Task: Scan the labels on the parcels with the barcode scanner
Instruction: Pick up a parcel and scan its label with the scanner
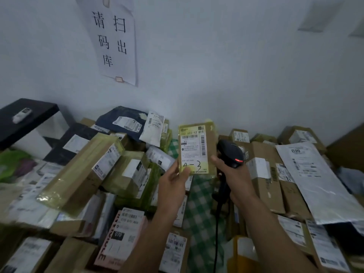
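Cable (216, 237) of the black handheld barcode scanner (231, 154) is being lost at the bottom edge; its handle (224, 189) is being half hidden by the gripping right hand (234, 174). Beside it, a small yellow-taped cardboard parcel (197, 148) is being pinched upright by the left hand (172, 182), above heaped brown parcels (264, 186).

The thumb of my left hand (173, 182) covers the lower left corner of the label (194, 148), and my fingers are hidden behind the parcel (211, 146). The label's small print is too fine to read. My right hand (236, 174) wraps the scanner (230, 152), so most of its grip is out of sight. Its cable (216, 233) runs off the bottom edge, which also cuts my forearms (157, 243). The heap (23, 194) at far left smears into blur. The sign (116, 40) loses its top to the upper edge. The white thing (22, 114) on the shelf (35, 109) is too blurred to name.
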{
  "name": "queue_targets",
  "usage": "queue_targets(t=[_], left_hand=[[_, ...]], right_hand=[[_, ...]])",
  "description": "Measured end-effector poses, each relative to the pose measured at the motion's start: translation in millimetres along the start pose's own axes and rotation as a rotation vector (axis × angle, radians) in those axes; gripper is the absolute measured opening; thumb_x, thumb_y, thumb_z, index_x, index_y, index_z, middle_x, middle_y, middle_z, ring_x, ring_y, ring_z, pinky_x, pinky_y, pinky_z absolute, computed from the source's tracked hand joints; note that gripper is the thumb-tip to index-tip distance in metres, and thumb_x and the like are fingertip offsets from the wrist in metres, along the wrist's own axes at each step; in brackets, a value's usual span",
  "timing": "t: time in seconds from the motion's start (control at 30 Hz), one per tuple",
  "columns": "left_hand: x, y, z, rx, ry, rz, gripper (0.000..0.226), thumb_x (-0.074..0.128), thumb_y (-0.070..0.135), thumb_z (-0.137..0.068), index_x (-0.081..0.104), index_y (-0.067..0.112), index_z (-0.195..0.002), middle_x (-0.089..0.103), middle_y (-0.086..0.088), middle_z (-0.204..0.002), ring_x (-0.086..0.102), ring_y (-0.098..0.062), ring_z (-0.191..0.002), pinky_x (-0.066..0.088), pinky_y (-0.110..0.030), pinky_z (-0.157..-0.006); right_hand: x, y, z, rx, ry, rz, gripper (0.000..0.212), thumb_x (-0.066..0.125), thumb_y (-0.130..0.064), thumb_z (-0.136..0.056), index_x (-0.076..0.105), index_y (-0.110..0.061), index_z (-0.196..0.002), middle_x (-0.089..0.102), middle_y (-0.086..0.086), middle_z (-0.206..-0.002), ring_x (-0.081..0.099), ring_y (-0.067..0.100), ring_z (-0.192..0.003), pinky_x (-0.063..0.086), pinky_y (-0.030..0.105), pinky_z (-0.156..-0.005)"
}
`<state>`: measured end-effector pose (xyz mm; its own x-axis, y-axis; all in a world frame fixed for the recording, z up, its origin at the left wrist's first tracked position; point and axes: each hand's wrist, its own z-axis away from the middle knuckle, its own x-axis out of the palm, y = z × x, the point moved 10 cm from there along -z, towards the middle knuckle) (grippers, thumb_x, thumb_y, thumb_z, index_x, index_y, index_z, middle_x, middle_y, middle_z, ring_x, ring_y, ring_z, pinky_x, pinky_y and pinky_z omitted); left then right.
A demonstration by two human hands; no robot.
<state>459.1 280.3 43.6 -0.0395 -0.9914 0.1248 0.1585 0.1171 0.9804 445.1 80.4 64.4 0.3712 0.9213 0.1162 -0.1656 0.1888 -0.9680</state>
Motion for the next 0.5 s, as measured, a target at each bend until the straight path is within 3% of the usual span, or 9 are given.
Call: queue_targets(t=[0.1, 0.23, 0.37, 0.5], left_hand=[[-1, -3, 5, -0.072, -0.087, 0.064, 0.049, 0.076, 0.022, -0.091, 0.064, 0.034, -0.136, 0.074, 0.009, -0.122, 0.069, -0.015, -0.115, 0.051, -0.046, -0.106], [-1, 0, 2, -0.134, -0.212, 0.205, 0.083, 0.078, 0.027, -0.079, 0.042, 0.04, -0.153, 0.071, 0.0, -0.129, 0.071, -0.026, -0.114, 0.054, -0.056, -0.101], [-5, 2, 4, -0.123, -0.298, 0.131, 0.089, 0.077, 0.02, -0.083, 0.033, 0.043, -0.157, 0.071, -0.004, -0.129, 0.072, -0.024, -0.111, 0.058, -0.051, -0.095], [-19, 9, 2, -0.007, -0.199, -0.015, 0.089, 0.076, 0.012, -0.091, 0.028, 0.05, -0.156, 0.062, 0.004, -0.138, 0.07, -0.003, -0.108, 0.062, -0.034, -0.087]], right_hand=[[0, -4, 20, -0.002, -0.026, -0.036, 0.053, 0.086, -0.023, -0.078, 0.068, -0.017, -0.128, 0.079, 0.002, -0.11, 0.076, 0.017, -0.101, 0.062, 0.03, -0.075], [-1, 6, 39, 0.066, -0.058, -0.08, 0.06, 0.086, -0.026, -0.074, 0.067, -0.017, -0.131, 0.078, 0.008, -0.113, 0.075, 0.027, -0.106, 0.057, 0.049, -0.098], [-2, 10, 56, 0.103, -0.07, -0.057, 0.059, 0.084, -0.028, -0.075, 0.068, -0.016, -0.13, 0.078, 0.008, -0.114, 0.074, 0.028, -0.107, 0.054, 0.052, -0.103], [-13, 6, 59, 0.056, 0.057, 0.146, 0.04, 0.085, -0.038, -0.081, 0.07, -0.033, -0.118, 0.078, -0.005, -0.11, 0.071, 0.02, -0.107, 0.055, 0.048, -0.102]])
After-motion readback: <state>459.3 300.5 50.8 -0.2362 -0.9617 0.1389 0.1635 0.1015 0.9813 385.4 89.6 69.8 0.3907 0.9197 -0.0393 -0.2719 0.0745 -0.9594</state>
